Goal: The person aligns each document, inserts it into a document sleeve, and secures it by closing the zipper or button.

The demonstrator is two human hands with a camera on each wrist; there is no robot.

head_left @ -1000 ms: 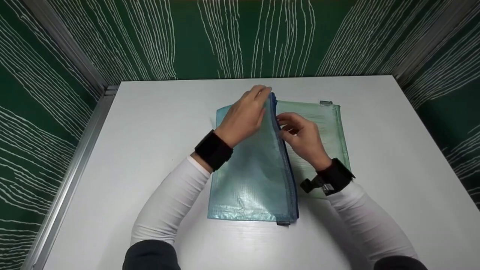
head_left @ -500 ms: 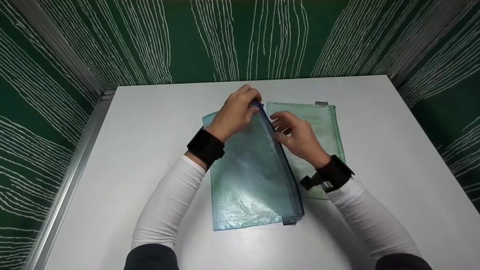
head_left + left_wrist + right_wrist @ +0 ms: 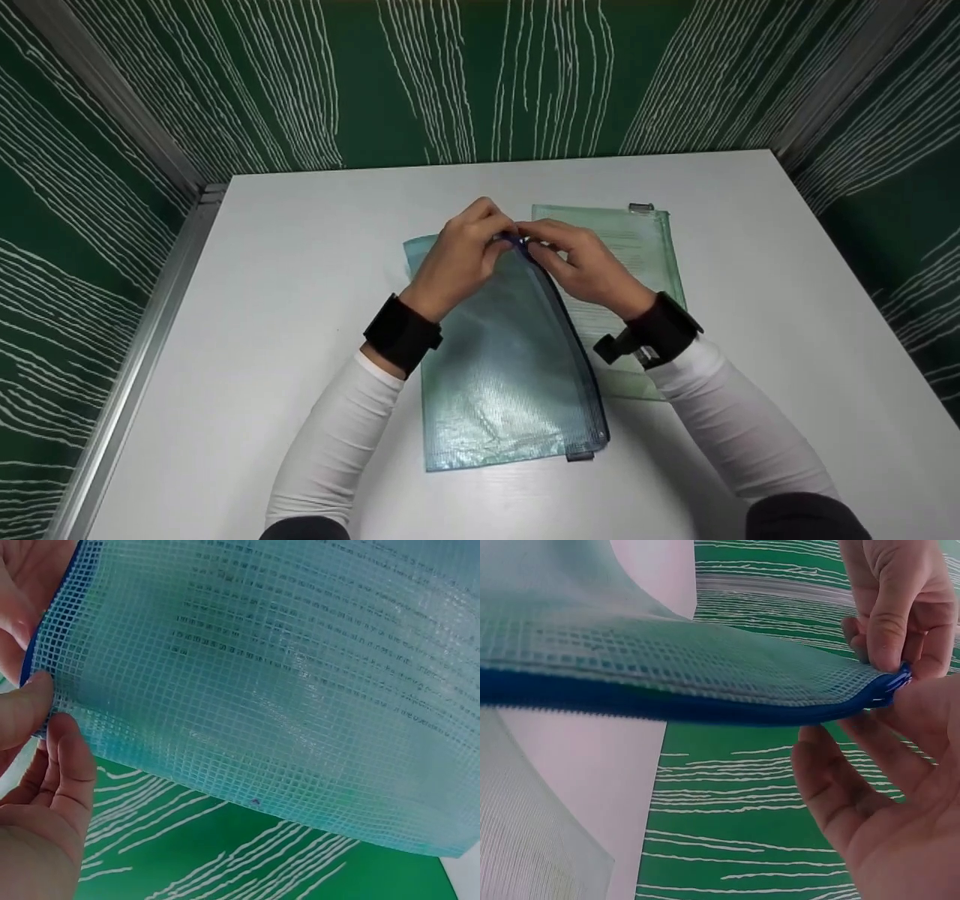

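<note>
Blue-tinted mesh makes up the zip pouch [image 3: 510, 360], a flat rectangular sleeve of woven, grid-reinforced plastic, glossy and see-through enough that lines of print show faintly through it in the left wrist view. A dark blue zipper [image 3: 574, 337] runs along its right long edge, ending in a small grey tab at the near corner. The pouch lies lengthwise on the white table [image 3: 262, 300], its near end flat on the top and its far end lifted between both hands. The left hand [image 3: 461, 251] pinches the far corner of the pouch, fingers curled over the mesh and thumb pressed against its edge. The right hand [image 3: 581, 262] meets it at the same corner, fingertips closed on the end of the zipper; the right wrist view shows the blue teeth running straight to that pinch. Partly under the pouch and the right forearm lies a second sleeve, a pale green pouch [image 3: 645, 247] of the same mesh with a small metal slider at its far corner and printed paper inside. Both wrists wear black straps over white sleeves. Green panels [image 3: 480, 75] streaked with thin white lines wall the table on three sides, with a metal rail along the left edge.
</note>
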